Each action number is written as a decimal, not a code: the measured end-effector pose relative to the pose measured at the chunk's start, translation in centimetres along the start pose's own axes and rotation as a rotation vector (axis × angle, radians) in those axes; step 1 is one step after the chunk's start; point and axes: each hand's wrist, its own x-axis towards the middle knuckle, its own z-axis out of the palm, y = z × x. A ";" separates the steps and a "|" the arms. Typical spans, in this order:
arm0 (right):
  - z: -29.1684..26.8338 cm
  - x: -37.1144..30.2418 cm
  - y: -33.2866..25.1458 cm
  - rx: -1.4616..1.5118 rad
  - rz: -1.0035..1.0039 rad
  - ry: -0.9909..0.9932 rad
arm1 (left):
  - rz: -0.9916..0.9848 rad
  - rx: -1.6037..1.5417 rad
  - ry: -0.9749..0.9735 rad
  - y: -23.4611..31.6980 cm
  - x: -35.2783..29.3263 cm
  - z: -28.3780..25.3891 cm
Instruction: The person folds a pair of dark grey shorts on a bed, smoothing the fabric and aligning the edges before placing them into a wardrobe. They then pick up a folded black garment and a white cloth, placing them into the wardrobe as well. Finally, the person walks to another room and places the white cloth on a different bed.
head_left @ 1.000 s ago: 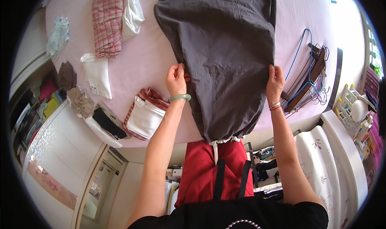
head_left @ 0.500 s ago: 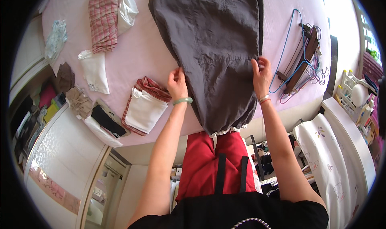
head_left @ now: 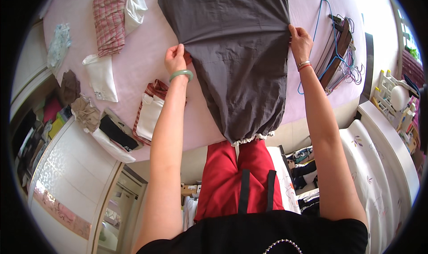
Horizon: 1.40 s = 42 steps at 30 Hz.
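Observation:
A large dark grey garment (head_left: 243, 71) lies on the pink bedsheet, its far end beyond the upper edge of the view. Whitish gathered trim edges its near end, which hangs over the bed's front edge by my red trousers. My left hand (head_left: 176, 58), above a green bangle, pinches the garment's left edge. On the opposite edge, my right hand (head_left: 302, 43) grips the cloth between thumb and fingers. Taut creases run across the fabric between the two hands. Whether it is trousers or a skirt I cannot tell.
Left of the garment lie a folded white and red-striped bundle (head_left: 150, 115), a white cloth (head_left: 101, 78) and a pink checked cloth (head_left: 109, 22). Several hangers (head_left: 336, 53) are heaped at the right. Crumpled clothes (head_left: 87, 113) line the bed's left edge.
Both hands have moved farther up the garment, away from me, and now pull its edges apart. The cloth between them has tightened into straight folds.

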 end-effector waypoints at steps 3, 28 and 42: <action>0.2 -0.3 1.1 0.211 0.017 -0.071 | 0.098 0.140 0.069 -3.0 0.7 -1.9; -8.1 -23.1 15.9 -0.314 -0.198 -0.073 | -0.094 0.200 -0.172 -17.4 -24.9 -7.6; -10.6 -33.6 23.1 -0.084 0.102 -0.369 | -0.429 0.395 -0.612 -24.4 -33.4 -16.2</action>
